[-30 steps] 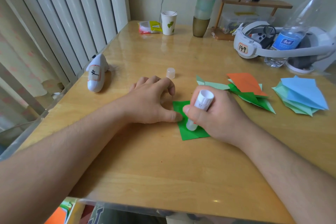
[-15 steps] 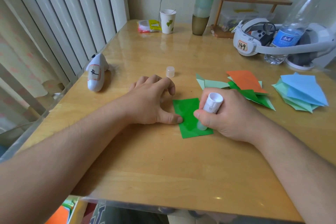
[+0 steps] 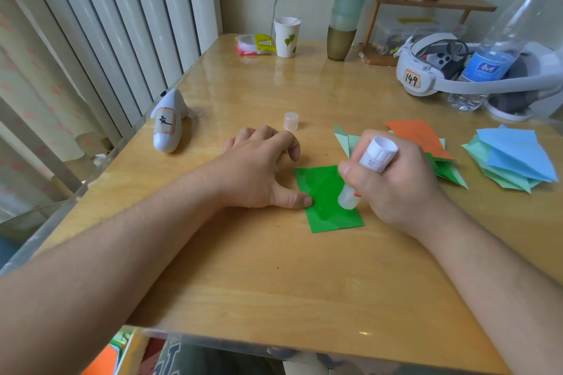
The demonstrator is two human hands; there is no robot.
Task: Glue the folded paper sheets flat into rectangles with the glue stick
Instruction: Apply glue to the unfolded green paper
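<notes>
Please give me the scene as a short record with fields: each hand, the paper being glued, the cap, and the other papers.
left hand: thumb presses the green sheet's left edge
right hand: grips the glue stick, tip down on the sheet
green sheet: flat on the table
cap: off, standing behind the left hand
other papers: orange-green pile; blue-green pile

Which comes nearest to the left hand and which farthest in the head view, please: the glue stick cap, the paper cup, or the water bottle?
From the left hand:
1. Glue stick cap, just beyond the fingers.
2. Paper cup, at the table's far edge.
3. Water bottle, far right, behind the headset.
</notes>
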